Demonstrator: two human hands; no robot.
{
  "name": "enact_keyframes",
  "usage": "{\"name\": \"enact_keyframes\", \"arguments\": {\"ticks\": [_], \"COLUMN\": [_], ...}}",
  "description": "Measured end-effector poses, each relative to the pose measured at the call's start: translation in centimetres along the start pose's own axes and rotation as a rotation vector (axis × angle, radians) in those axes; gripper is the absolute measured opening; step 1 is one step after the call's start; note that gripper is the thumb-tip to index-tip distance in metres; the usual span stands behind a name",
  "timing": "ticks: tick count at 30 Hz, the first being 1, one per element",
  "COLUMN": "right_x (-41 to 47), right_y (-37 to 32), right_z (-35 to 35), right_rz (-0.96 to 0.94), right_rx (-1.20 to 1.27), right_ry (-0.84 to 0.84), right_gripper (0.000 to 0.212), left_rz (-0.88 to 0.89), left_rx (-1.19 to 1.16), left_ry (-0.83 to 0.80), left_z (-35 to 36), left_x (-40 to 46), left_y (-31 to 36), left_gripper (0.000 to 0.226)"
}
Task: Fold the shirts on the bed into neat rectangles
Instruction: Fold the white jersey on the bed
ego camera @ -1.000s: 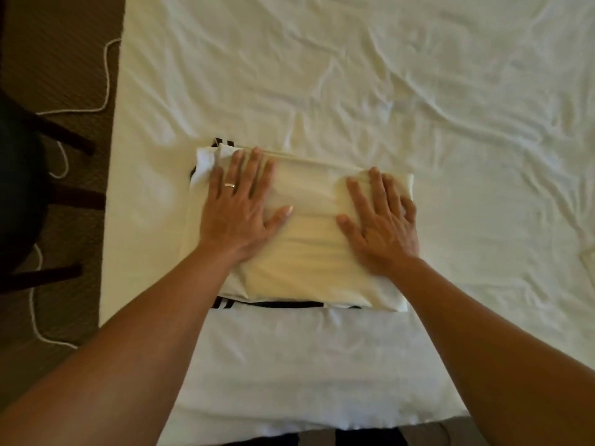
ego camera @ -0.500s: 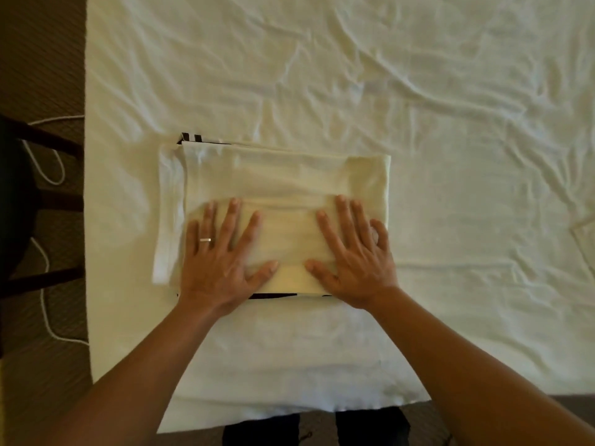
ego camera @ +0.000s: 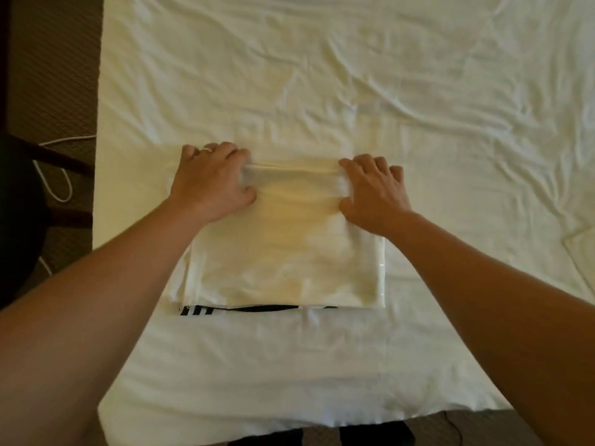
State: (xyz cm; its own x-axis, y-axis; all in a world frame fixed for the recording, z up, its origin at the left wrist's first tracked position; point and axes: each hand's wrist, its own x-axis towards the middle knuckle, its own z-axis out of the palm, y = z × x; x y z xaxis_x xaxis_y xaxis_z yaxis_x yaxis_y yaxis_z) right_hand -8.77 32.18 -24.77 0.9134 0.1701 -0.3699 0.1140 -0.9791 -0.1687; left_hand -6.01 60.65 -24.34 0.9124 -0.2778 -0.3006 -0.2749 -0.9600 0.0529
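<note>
No legible text, label, brand, number or sign anywhere.

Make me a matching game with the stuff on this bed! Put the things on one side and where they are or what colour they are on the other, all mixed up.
Things:
1. cream shirt
2. striped shirt
3. left hand
4. cord

Places or colours:
A. black and white, peeking out beneath the pile
B. white, on the floor beside the bed
C. folded, on top of the pile
D. at the far left corner of the pile, wearing a ring

Pairs: 1-C, 2-A, 3-D, 4-B
</note>
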Motion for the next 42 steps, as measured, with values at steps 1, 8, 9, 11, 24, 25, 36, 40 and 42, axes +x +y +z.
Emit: {"name": "enact_keyframes", "arguments": {"ticks": [1, 8, 9, 11, 24, 25, 36, 40, 42], "right_x": [0.5, -0.2, -0.5, -1.1, -2.8, -3.0, -14.6, -16.1, -14.9], "right_y": [0.1, 0.0, -0.1, -0.3, 0.5, 0.7, 2.3, 2.7, 2.3], "right_z": [-0.1, -1.5, -2.2, -4.4, -15.6, -14.7, 2.2, 3.5, 2.8], "right_rz": [0.009, -0.088, -0.11, -0.148, -0.442, -0.459, -0.457, -0.524, -0.534], "right_rx": [-0.033, -0.139, -0.103, -0.032, 0.083, 0.052, -0.194, -0.136, 0.012], "right_ry": [-0.015, -0.027, 0.004, 0.041, 0.778, 0.769, -0.187, -0.249, -0.167], "right_gripper": [0.072, 0.033, 0.027, 0.011, 0.006, 0.005, 0.033, 0.03, 0.032], "left_rz": [0.023, 0.038, 0.058, 0.101, 0.292, 0.287, 0.359, 0.351, 0.335], "left_rx": [0.032, -0.13, -0.154, -0.199, -0.153, -0.139, -0.098, -0.2, -0.239], "left_ry": [-0.017, -0.019, -0.004, 0.051, 0.529, 0.538, 0.207, -0.027, -0.081], "left_z": [0.0, 0.8, 0.1, -2.2, -16.5, -15.1, 5.6, 6.2, 5.3], "left_x": [0.5, -1.1, -1.5, -2.3, -6.7, -7.1, -20.8, -22.2, -20.5], "left_y": [-0.3, -0.3, -0.5, -0.8, -0.2, -0.1, 6.2, 7.3, 7.4], "left_gripper": [0.058, 0.025, 0.023, 0.019, 0.028, 0.028, 0.018, 0.023, 0.042]}}
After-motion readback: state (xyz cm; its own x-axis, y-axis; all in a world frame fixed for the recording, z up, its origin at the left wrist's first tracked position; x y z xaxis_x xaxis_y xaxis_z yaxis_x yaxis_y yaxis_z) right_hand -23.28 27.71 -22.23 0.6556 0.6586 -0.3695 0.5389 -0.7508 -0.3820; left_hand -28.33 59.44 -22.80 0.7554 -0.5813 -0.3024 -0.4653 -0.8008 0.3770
